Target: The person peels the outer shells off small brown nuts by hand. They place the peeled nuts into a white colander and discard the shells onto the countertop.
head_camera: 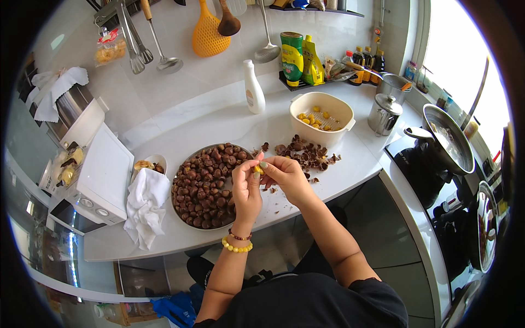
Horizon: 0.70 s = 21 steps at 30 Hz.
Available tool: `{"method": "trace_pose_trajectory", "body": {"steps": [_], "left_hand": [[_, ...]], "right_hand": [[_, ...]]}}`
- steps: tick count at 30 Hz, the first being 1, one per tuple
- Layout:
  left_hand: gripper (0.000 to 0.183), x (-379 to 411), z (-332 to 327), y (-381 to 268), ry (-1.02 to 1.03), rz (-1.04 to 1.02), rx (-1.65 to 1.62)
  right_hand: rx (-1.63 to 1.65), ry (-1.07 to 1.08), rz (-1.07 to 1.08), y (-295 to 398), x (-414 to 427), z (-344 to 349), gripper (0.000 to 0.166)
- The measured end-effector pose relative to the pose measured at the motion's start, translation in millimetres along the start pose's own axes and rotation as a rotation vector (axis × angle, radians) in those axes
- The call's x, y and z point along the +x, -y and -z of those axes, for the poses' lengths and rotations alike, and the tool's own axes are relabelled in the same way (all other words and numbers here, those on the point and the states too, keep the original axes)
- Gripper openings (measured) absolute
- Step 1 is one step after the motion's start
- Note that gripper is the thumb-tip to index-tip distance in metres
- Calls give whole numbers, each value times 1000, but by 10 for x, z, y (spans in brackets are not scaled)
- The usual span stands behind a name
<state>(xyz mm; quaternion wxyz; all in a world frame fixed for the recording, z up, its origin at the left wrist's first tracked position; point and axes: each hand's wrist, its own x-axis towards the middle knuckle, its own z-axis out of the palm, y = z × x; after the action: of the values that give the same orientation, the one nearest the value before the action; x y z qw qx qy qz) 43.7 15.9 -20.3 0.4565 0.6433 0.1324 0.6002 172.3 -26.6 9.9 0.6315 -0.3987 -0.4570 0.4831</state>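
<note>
My left hand (248, 182) and my right hand (287, 176) meet above the counter's front part, both pinching one yellow chestnut kernel (258, 169) between their fingertips. The fingers cover much of the kernel. Partly behind my left hand lies a wide round metal tray (175, 207) heaped with brown chestnuts (207, 184). Broken chestnut shells (309, 153) are piled just beyond my right hand, with small crumbs scattered nearer the counter edge. Past the shells stands a cream colander basket (324, 137) with several peeled yellow kernels (313, 121) inside.
A white cloth (147, 201) and a small bowl (160, 162) sit left of the tray, beside a white microwave oven (102, 176). A white bottle (255, 92) stands at the back. To the right are a lidded metal pot (384, 117) and a pan (434, 119) on the cooktop (410, 160).
</note>
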Motion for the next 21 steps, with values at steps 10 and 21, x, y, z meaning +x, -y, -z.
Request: {"method": "trace_pose_trajectory", "body": {"steps": [10,21], "left_hand": [[38,82,153,-366,71,-276,662],[37,-7,85,-296,52,-384,899]], "right_hand": [[-107,-18,102,31,-86,-39,20],[-419,-187,208,-5,-121,-202,16]]}}
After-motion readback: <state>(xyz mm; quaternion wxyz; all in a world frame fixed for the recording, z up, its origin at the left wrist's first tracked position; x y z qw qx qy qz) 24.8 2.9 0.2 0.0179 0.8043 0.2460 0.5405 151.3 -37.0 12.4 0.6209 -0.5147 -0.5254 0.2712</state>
